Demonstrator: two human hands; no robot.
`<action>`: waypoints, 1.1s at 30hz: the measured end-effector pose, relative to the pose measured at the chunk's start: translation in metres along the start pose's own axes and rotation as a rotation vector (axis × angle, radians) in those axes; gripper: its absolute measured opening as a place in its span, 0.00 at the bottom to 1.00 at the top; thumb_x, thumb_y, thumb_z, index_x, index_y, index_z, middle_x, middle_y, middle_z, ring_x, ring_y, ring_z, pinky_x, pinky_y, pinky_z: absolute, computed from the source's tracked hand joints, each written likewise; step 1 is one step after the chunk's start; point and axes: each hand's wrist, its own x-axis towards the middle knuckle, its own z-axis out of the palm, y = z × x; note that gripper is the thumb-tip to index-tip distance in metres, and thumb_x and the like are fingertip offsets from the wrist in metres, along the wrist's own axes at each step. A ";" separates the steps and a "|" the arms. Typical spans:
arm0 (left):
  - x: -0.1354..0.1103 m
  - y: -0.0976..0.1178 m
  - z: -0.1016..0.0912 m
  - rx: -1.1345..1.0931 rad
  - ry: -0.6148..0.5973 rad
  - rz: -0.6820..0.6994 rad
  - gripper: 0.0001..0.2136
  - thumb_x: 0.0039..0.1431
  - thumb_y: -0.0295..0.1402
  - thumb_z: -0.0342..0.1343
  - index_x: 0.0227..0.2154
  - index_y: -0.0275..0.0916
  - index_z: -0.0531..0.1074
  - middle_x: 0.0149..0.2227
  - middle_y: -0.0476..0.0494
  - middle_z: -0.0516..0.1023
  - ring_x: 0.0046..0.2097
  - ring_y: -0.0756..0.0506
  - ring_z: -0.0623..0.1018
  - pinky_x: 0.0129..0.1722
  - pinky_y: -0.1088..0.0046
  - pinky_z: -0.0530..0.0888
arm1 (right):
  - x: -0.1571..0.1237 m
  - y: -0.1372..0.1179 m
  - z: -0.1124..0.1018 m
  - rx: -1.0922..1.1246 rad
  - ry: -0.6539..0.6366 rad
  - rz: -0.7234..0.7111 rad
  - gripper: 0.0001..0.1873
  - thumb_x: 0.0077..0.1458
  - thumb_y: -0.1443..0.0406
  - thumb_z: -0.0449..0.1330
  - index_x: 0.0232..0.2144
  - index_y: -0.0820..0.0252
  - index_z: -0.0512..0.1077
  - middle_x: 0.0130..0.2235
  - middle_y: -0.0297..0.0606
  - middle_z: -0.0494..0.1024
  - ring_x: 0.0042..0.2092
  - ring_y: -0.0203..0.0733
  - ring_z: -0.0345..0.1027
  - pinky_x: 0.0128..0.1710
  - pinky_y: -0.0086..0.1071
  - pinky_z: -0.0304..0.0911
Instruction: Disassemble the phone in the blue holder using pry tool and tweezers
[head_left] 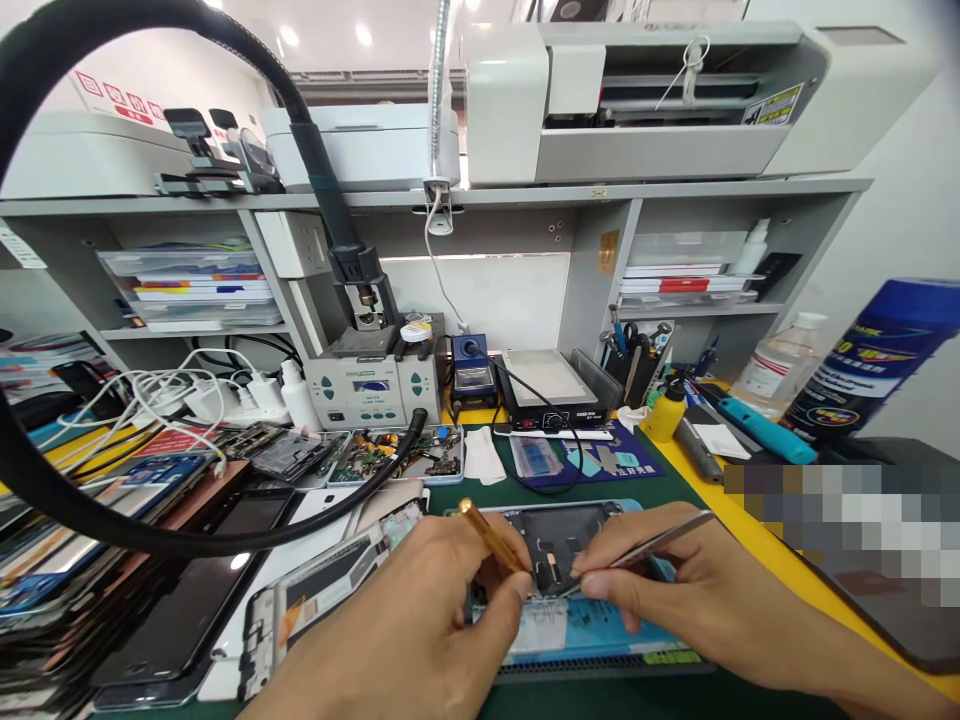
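In the head view, my left hand (442, 590) is closed round a slim gold-coloured, pen-shaped tool (486, 535). Its tip end is hidden by my fingers, beside the phone's inner parts. My right hand (667, 590) pinches a pair of metal tweezers (664, 537), slanting down to the left, with the points at the phone's near edge. Between both hands lies an opened phone (566, 525), its dark inside facing up. It rests on a light-blue pad (592, 625). My hands cover both sides of the phone.
Left of my hands are a phone frame (322, 575) and a stack of phones (187, 590). A hot-air station (367, 390) stands behind, its black hose (225, 540) looping across the left. A hot plate (551, 390), yellow bottle (666, 412) and blue spray can (877, 350) stand farther right.
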 end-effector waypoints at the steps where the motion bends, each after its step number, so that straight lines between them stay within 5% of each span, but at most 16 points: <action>1: 0.000 0.000 0.000 0.004 -0.001 0.001 0.09 0.72 0.33 0.48 0.41 0.45 0.74 0.44 0.51 0.81 0.45 0.45 0.80 0.39 0.71 0.72 | 0.000 0.001 0.000 0.002 0.005 -0.003 0.14 0.62 0.52 0.68 0.36 0.55 0.84 0.34 0.38 0.82 0.28 0.38 0.72 0.26 0.30 0.67; 15: 0.001 -0.002 -0.001 -0.071 -0.012 -0.031 0.09 0.72 0.33 0.49 0.41 0.46 0.74 0.43 0.52 0.80 0.44 0.46 0.79 0.39 0.72 0.70 | 0.001 -0.002 0.003 0.001 0.032 -0.014 0.13 0.59 0.52 0.69 0.33 0.54 0.85 0.29 0.37 0.82 0.26 0.39 0.75 0.24 0.28 0.69; 33: -0.001 -0.004 0.001 -0.059 -0.004 -0.031 0.08 0.72 0.34 0.49 0.42 0.47 0.74 0.44 0.52 0.80 0.46 0.45 0.79 0.41 0.71 0.71 | -0.001 -0.003 0.001 0.090 0.082 -0.090 0.07 0.61 0.56 0.69 0.35 0.50 0.85 0.37 0.36 0.86 0.26 0.34 0.74 0.24 0.25 0.70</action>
